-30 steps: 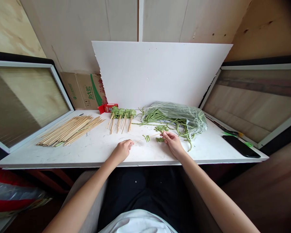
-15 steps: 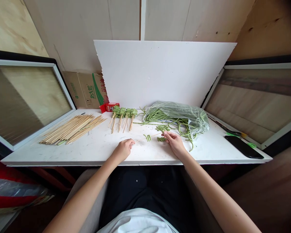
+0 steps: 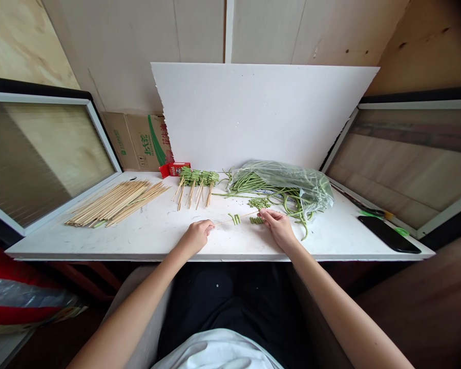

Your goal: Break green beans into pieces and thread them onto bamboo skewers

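My left hand (image 3: 198, 236) is closed in a pinch on one end of a thin bamboo skewer (image 3: 223, 222). Fingertips of my right hand (image 3: 278, 225) are pinched together at the skewer's other end; a bean piece between them cannot be made out. Just behind the skewer's middle are a few cut green bean pieces (image 3: 236, 219); whether they touch it I cannot tell. A short row of bean pieces (image 3: 256, 220) lies left of my right hand, partly hidden by it. Beyond that is a small pile of cut beans (image 3: 258, 203).
A large bundle of bare skewers (image 3: 111, 204) lies at left. Bean-loaded skewers (image 3: 200, 178) are stacked at the back beside a red box (image 3: 176, 169). Long beans spill from a clear plastic bag (image 3: 307, 187). A black phone (image 3: 388, 234) and scissors (image 3: 370, 207) lie at right.
Both hands keep their hold on the skewer and have hardly moved. The whole view has shifted slightly, with the table appearing a little further right.
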A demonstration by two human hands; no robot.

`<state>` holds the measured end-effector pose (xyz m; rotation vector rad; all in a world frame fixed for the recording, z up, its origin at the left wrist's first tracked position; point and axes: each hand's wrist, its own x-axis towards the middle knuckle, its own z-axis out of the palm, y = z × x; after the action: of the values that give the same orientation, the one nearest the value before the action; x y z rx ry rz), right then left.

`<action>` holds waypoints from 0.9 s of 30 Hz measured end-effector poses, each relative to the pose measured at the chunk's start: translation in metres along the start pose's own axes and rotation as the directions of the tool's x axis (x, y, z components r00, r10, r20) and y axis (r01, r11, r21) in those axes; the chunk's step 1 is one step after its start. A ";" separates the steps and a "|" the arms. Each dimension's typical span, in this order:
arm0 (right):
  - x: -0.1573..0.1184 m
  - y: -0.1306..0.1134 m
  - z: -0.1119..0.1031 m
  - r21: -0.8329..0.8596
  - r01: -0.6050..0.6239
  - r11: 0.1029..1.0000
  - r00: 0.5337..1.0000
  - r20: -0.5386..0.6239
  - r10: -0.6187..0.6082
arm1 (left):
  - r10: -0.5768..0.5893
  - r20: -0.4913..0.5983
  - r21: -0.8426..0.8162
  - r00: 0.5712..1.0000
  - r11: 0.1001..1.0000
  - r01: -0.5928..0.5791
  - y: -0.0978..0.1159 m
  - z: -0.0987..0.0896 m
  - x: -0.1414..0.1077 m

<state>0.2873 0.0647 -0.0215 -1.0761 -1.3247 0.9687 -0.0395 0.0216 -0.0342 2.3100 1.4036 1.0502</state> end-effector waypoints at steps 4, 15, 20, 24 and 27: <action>0.001 0.002 0.002 0.030 0.009 1.000 1.000 -0.004 -0.008 | -0.005 -0.002 -0.009 1.000 1.000 0.005 0.001 0.000 0.001; -0.007 -0.006 0.012 0.059 0.015 0.998 1.000 -0.016 -0.015 | -0.026 0.009 0.025 1.000 0.999 0.025 0.001 -0.002 0.001; -0.008 -0.008 0.018 0.055 -0.010 0.998 0.998 -0.055 0.013 | -0.030 0.005 0.017 1.000 0.999 0.030 0.000 -0.002 0.000; -0.010 -0.007 0.021 0.099 -0.039 0.994 0.997 -0.065 0.046 | -0.031 0.001 0.013 1.000 0.999 0.031 -0.002 -0.001 0.000; -0.011 -0.005 0.022 0.117 -0.042 0.992 0.996 -0.069 0.050 | -0.027 -0.004 0.012 1.000 1.000 0.027 -0.004 0.000 -0.001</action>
<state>0.2648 0.0539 -0.0205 -1.0465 -1.1757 1.0194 -0.0420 0.0230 -0.0365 2.2919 1.4431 1.0413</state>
